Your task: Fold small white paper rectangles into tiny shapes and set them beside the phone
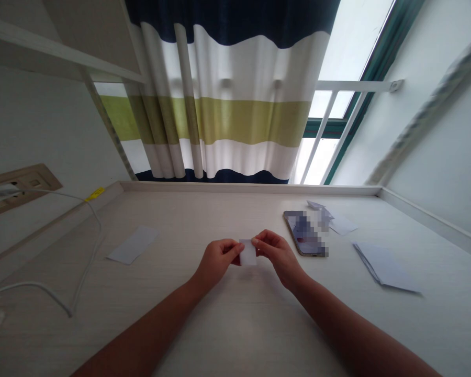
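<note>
Between my two hands, just above the pale desk [235, 324], is a small white piece of paper [248, 253]. My left hand [221, 256] pinches its left edge between thumb and fingers. At the upper right corner, my right hand [275, 251] grips the same paper, fingers curled behind it. Whether the paper is folded in layers I cannot tell. Right of my right hand lies a phone [298, 230], its screen partly blurred out. A flat white sheet [133, 245] rests on the desk to the left.
A stack of white paper [388, 267] lies at the right, and a folded paper piece [343, 224] sits behind the phone. A white cable [98, 235] runs from the wall socket [35, 183] across the left side. A striped curtain [235, 120] hangs beyond the desk's raised back edge.
</note>
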`<state>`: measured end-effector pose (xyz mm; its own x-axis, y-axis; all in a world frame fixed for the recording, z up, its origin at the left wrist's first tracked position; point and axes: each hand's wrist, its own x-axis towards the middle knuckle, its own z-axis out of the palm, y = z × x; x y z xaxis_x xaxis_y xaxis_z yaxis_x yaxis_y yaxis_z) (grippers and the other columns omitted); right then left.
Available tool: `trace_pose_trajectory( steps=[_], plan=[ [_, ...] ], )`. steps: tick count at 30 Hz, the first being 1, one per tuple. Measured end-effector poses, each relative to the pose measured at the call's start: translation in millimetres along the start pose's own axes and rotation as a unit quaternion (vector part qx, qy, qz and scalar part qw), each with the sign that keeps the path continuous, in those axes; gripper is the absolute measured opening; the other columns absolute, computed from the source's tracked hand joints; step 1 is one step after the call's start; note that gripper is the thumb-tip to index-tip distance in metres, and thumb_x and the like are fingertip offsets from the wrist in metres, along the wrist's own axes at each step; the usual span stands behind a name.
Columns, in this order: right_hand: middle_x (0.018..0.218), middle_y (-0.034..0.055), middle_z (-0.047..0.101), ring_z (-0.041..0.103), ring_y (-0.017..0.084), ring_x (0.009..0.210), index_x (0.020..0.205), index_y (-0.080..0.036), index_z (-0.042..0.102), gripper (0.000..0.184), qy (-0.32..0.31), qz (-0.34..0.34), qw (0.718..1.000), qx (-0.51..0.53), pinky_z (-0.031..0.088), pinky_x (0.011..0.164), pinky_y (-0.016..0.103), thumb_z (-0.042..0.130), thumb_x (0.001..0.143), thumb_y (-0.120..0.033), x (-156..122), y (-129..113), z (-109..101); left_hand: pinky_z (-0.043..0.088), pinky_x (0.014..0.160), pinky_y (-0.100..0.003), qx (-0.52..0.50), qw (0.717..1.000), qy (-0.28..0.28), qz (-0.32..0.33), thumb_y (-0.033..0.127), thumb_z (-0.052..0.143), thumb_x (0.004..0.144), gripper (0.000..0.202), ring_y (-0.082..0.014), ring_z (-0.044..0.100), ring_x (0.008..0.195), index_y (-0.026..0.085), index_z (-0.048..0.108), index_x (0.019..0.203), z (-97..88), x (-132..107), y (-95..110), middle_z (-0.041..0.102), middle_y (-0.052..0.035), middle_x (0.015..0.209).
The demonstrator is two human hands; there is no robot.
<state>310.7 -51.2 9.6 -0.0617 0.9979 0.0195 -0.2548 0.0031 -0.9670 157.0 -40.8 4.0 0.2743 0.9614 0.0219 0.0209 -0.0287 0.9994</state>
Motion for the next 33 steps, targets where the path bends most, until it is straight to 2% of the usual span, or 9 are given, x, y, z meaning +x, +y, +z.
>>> trace_pose_trajectory(
  steps=[6, 13, 22, 27, 33],
  plan=[
    [0.059, -0.004, 0.055, 0.048, 0.009, 0.057, 0.06, -0.017, 0.056, 0.017, 0.027, -0.015, 0.999, 0.015, 0.037, 0.061, 0.027, 0.068, 0.062, -0.029, 2.0, 1.0, -4.0, 0.052, 0.063, -0.028, 0.006, 1.0, -0.007, -0.015, 0.034, 0.063, 0.067, 0.022, -0.0153, 0.063, 0.06, 0.012, 0.064, 0.067, 0.1, -1.1, -0.4, 0.064, -0.0027, 0.064],
    [0.058, -0.0036, 0.056, 0.049, 0.009, 0.057, 0.06, -0.017, 0.058, 0.016, 0.029, -0.013, 1.0, 0.0, 0.036, 0.06, 0.026, 0.069, 0.061, -0.028, 1.0, -1.5, -2.5, 0.047, 0.056, -0.024, 0.061, 0.998, 0.023, 0.007, 0.031, 0.062, 0.067, 0.019, -0.014, 0.061, 0.053, 0.013, 0.059, 0.06, -0.2, -3.5, 5.4, 0.06, 0.0001, 0.053],
    [0.058, -0.0034, 0.055, 0.048, 0.01, 0.057, 0.061, -0.017, 0.058, 0.017, 0.042, -0.027, 0.999, -0.004, 0.038, 0.06, 0.026, 0.069, 0.061, -0.03, 1.1, -1.8, -2.6, 0.049, 0.062, -0.028, 0.039, 0.999, -0.02, 0.015, 0.032, 0.063, 0.066, 0.019, -0.0139, 0.059, 0.058, 0.014, 0.06, 0.068, 1.1, -1.6, -1.5, 0.062, -0.0012, 0.063],
    [0.057, -0.0032, 0.055, 0.048, 0.01, 0.056, 0.061, -0.017, 0.058, 0.017, 0.048, -0.03, 0.998, -0.012, 0.038, 0.058, 0.025, 0.069, 0.061, -0.03, 2.3, -0.4, -2.8, 0.046, 0.058, -0.025, 0.055, 0.998, -0.009, 0.022, 0.03, 0.061, 0.067, 0.016, -0.012, 0.055, 0.053, 0.014, 0.057, 0.064, 1.8, -2.3, 2.4, 0.056, 0.0015, 0.054],
    [0.063, -0.0023, 0.058, 0.051, 0.01, 0.058, 0.069, -0.017, 0.061, 0.023, 0.026, 0.018, 0.999, -0.014, 0.043, 0.06, 0.028, 0.072, 0.057, -0.033, 3.1, 2.0, -0.8, 0.042, 0.054, -0.023, 0.061, 0.997, 0.023, 0.04, 0.031, 0.057, 0.07, 0.017, -0.0103, 0.051, 0.051, 0.016, 0.05, 0.064, 0.8, -0.7, -0.3, 0.054, 0.0032, 0.053]
  ],
)
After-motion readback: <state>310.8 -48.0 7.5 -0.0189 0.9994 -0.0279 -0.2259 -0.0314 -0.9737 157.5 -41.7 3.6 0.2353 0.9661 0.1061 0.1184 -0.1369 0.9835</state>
